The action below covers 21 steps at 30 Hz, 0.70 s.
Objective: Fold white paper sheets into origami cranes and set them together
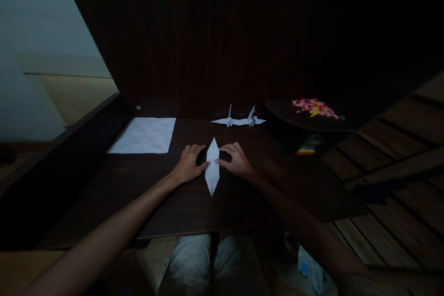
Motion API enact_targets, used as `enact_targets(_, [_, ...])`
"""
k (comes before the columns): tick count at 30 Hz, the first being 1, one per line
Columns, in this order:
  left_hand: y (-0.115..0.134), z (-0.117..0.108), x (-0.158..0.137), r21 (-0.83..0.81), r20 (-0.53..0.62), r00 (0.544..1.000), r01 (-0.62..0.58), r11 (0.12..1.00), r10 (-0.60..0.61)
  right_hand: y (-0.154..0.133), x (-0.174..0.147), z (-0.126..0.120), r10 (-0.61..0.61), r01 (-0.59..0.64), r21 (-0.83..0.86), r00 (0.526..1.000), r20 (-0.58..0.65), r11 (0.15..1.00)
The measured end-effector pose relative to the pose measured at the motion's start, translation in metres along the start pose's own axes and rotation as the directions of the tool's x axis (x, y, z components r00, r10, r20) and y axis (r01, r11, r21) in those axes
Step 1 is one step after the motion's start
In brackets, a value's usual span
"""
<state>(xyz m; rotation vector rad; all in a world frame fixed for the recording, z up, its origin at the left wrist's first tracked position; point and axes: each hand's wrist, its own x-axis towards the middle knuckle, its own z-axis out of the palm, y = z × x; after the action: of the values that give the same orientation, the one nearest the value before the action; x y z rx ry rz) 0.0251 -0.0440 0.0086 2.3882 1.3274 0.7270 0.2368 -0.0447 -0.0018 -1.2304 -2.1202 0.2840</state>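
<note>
A long piece of folded white paper (212, 173), pointed at both ends with a slit running in from each tip, lies on the dark desk in front of me. My left hand (190, 162) holds its left edge, thumb on the paper and fingers curled beside it. From the opposite side my right hand (237, 159) grips the right edge the same way, its thumb on the paper's middle. Beyond them stand two white origami cranes (239, 121), close together against the back panel.
A creased white paper sheet (145, 135) lies flat at the back left of the desk (166, 212). At the right, a curved shelf (287, 113) bears a heap of small pink, red and yellow pieces (317, 107). A raised side board (65, 148) bounds the left.
</note>
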Motion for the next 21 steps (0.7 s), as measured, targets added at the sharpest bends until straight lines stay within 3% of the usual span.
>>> enact_targets(9, [0.0012, -0.0012, 0.0017, -0.102, -0.014, 0.999, -0.043, 0.994, 0.042, -0.0037, 0.001, -0.0005, -0.071, 0.071, 0.038, 0.997, 0.004, 0.997])
enact_targets(21, [-0.0025, -0.0064, 0.0014, -0.002, 0.067, 0.972, -0.226, 0.974, 0.225, -0.0044, -0.0011, -0.0056, -0.208, 0.204, 0.042, 0.97, 0.124, 0.978])
